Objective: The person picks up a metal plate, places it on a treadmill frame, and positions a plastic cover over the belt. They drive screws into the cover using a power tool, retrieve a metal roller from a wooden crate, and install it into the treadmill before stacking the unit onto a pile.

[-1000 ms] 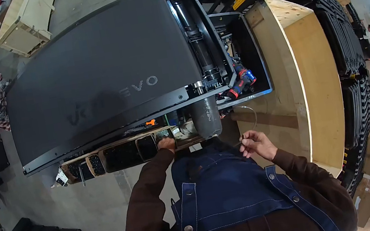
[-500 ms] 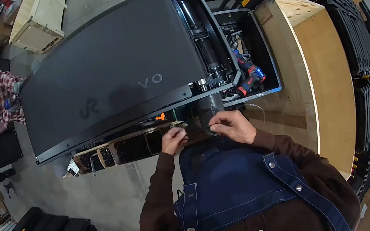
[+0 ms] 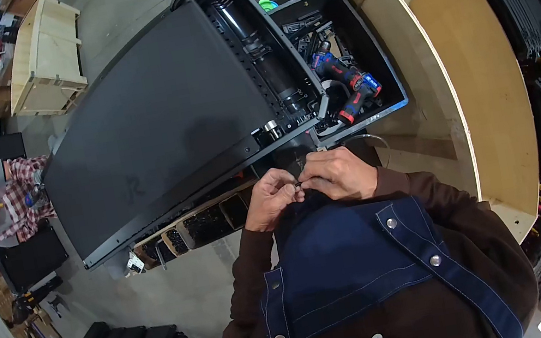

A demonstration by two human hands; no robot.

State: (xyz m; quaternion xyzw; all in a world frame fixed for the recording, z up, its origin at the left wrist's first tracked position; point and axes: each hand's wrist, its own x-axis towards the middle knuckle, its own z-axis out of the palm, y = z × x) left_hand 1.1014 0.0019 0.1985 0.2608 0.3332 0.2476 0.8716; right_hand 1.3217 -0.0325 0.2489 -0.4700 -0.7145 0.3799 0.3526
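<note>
My left hand and my right hand meet in front of my apron, below the near right corner of a long black treadmill-like deck. Both are closed, with fingertips pinched round a small dark piece, too small to name. A thin clear tube curves out beyond my right hand. At the deck's right end, a roller lies in an open frame.
Right of the deck, a black bin holds a red and blue power tool. A plywood crate stands further right. Small parts trays run under the deck's near edge. A person works at its left end.
My hands have come together; before, they were apart, each pinching something thin. The view has shifted and turned, and the deck's right end and bin now sit further left.
</note>
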